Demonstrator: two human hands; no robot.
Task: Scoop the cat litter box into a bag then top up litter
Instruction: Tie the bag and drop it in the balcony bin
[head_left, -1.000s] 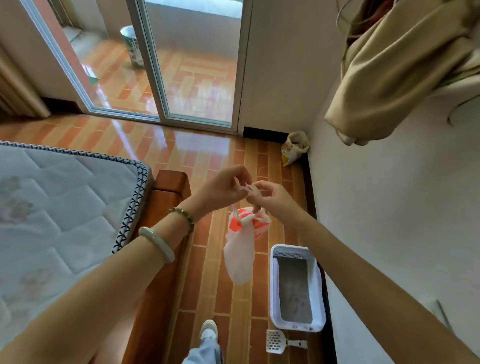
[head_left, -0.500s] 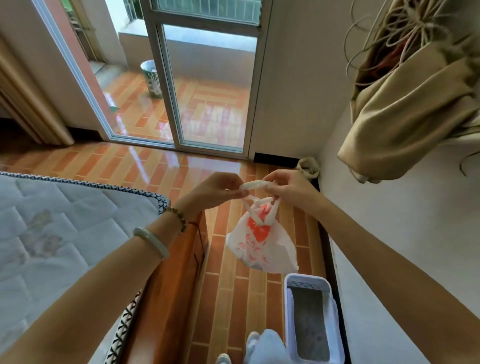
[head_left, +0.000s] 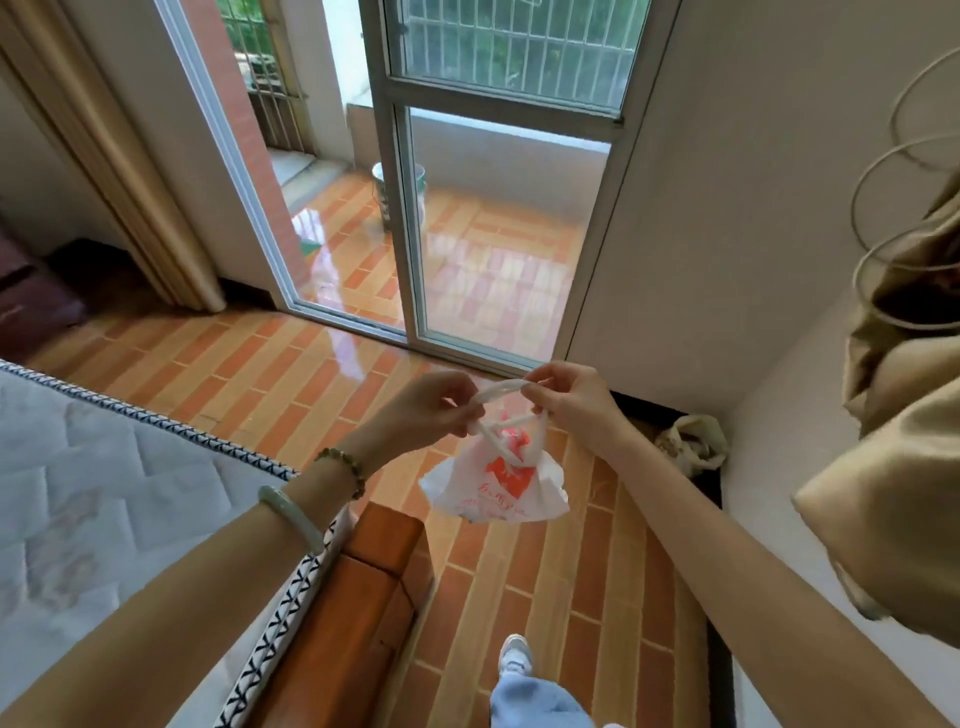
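while the white plastic bag (head_left: 498, 488) with red print hangs in mid-air between the two hands, above the tiled floor (head_left: 519, 597) and near the corner of the wooden bed frame (head_left: 363, 571), its handle loops (head_left: 496, 391) are held crossed, as for a knot.

hands: the left hand (head_left: 431, 410) is closed, with its fingers curled and pinching one handle strip. the right hand (head_left: 571, 405) is pinching the other strip between thumb and fingertips. one loop is arched between the two hands. the bag's whole weight is carried by these two pinches.

bag: the body is bunched and sagging low, so some load is judged to be inside, though the contents cannot be seen. the litter box and scoop are not in view. a pale sack (head_left: 691, 447) is slumped in the corner by the wall and may be the litter supply, but this cannot be confirmed.

step judged: the bag is being tied off and the top-up is not yet done.

risks noted:
- a thin strip could slip from a fingertip pinch while the knot is drawn, and the bag would then drop onto the tiles and could split.
- the film could tear at the handle roots if the strips are pulled hard against the load.
- a knot left slack would let the contents or smell escape when the bag is carried.
- the bag could swing against the mattress (head_left: 104, 493) edge and soil it.
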